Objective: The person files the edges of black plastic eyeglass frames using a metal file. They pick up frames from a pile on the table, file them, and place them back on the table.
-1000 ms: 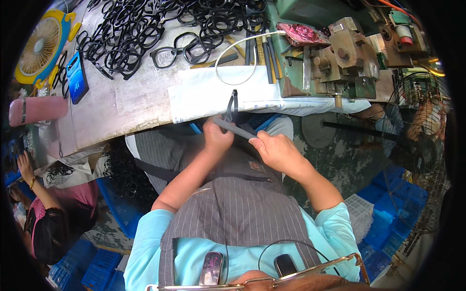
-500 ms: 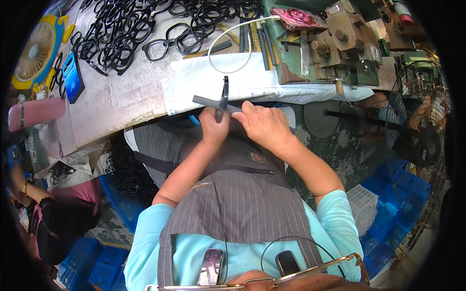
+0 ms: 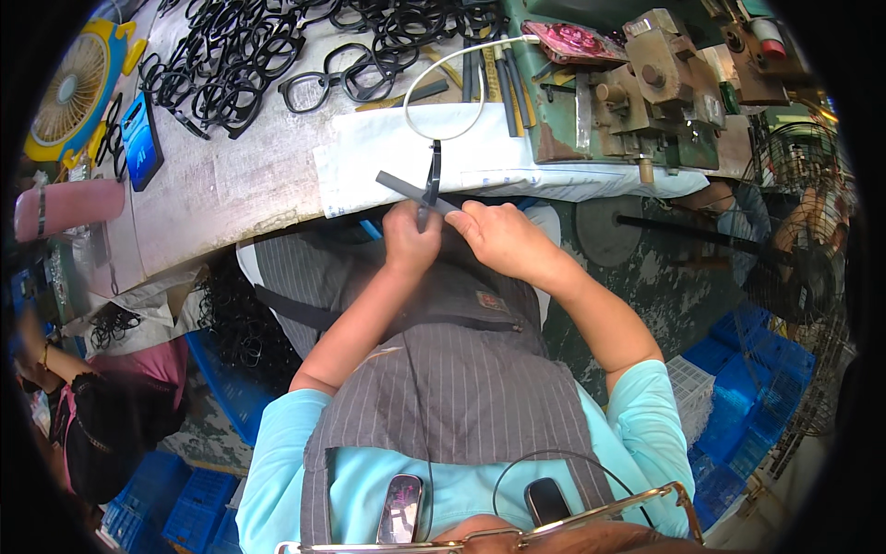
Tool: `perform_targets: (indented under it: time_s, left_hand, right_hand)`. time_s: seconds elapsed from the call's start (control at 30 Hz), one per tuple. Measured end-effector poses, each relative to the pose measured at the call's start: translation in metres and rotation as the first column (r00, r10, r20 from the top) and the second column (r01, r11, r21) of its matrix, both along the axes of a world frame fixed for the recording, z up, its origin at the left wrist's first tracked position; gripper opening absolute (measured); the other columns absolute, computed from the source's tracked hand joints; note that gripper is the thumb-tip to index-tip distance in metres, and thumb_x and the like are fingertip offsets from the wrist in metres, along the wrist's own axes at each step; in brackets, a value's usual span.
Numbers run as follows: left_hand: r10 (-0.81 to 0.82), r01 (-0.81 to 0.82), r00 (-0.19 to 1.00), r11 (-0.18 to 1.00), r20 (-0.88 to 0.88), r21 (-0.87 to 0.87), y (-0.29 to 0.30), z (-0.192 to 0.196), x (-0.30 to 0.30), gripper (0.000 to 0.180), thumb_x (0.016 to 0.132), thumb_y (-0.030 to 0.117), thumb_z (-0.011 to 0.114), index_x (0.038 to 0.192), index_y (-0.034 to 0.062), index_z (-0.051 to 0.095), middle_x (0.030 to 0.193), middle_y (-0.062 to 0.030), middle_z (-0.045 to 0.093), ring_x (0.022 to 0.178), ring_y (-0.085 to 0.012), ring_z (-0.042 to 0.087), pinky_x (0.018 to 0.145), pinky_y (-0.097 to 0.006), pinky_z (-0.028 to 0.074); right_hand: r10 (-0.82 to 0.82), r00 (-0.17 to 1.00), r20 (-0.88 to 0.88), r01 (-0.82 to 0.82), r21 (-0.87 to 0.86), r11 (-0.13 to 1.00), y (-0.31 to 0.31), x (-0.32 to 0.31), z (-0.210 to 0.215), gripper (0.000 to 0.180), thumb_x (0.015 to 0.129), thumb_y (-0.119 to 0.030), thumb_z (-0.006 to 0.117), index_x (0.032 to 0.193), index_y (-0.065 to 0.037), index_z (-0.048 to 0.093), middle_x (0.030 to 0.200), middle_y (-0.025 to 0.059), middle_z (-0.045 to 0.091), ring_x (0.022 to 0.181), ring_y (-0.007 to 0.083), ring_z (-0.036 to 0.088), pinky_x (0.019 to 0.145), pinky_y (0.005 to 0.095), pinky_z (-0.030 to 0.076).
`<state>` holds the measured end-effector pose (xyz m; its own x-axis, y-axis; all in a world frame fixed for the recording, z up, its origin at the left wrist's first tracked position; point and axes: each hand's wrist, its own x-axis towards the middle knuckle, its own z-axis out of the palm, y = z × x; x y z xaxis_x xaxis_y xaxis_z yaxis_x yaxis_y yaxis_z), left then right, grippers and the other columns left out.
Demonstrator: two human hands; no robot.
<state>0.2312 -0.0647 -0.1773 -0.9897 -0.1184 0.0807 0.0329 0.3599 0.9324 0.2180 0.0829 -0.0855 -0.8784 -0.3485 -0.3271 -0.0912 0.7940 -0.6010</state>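
My left hand (image 3: 412, 244) is closed around a black eyeglass frame (image 3: 434, 168), which stands up from the fist and is seen edge-on. Its lower part is hidden by the fingers. In my right hand (image 3: 509, 244) a flat grey stick, like a file or sanding stick (image 3: 399, 185), is pinched by its near end. The stick slants up to the left across the black frame and seems to touch it; the exact contact is too small to make out. Both hands are just in front of the table edge, over my lap.
A white sheet (image 3: 369, 152) covers the table's front. Behind lie a heap of black eyeglass frames (image 3: 231, 65), several flat sticks (image 3: 508, 88) and a white cable (image 3: 406, 115). A green machine (image 3: 660, 78) stands right; a blue phone (image 3: 140, 148) and fan (image 3: 69, 88) left. Another person's arm (image 3: 60, 360) shows at left.
The grey stick slants a little more steeply across the black frame. Both hands keep their grips, and the whole view has shifted slightly.
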Motion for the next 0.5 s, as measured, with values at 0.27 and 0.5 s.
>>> perform_targets:
  time_s: [0.27, 0.5]
  left_hand:
    - [-0.005, 0.005, 1.000, 1.000, -0.025, 0.001, 0.001, 0.003, -0.001, 0.020, 0.081, 0.006, 0.059, 0.065, -0.0019, 0.048, 0.060, -0.0163, 0.048, 0.054, -0.0295, 0.046, 0.053, -0.040, 0.037]
    - [-0.036, 0.036, 0.999, 0.999, 0.017, -0.016, -0.001, -0.001, -0.002, 0.016, 0.076, 0.007, 0.062, 0.066, -0.0007, 0.052, 0.062, -0.0180, 0.054, 0.058, -0.0364, 0.054, 0.056, -0.042, 0.043]
  right_hand:
    - [-0.010, 0.870, 0.493, 0.091, -0.141, 0.986, 0.010, -0.003, 0.022, 0.047, 0.098, -0.037, 0.040, 0.077, 0.001, 0.059, 0.071, 0.0214, 0.061, 0.068, 0.0413, 0.057, 0.066, 0.0451, 0.046]
    - [-0.017, 0.984, -0.179, 0.033, 0.082, 0.996, 0.010, 0.048, 0.030, 0.035, 0.092, -0.034, 0.056, 0.079, -0.003, 0.051, 0.060, 0.0189, 0.059, 0.053, 0.0412, 0.058, 0.048, 0.0491, 0.046]
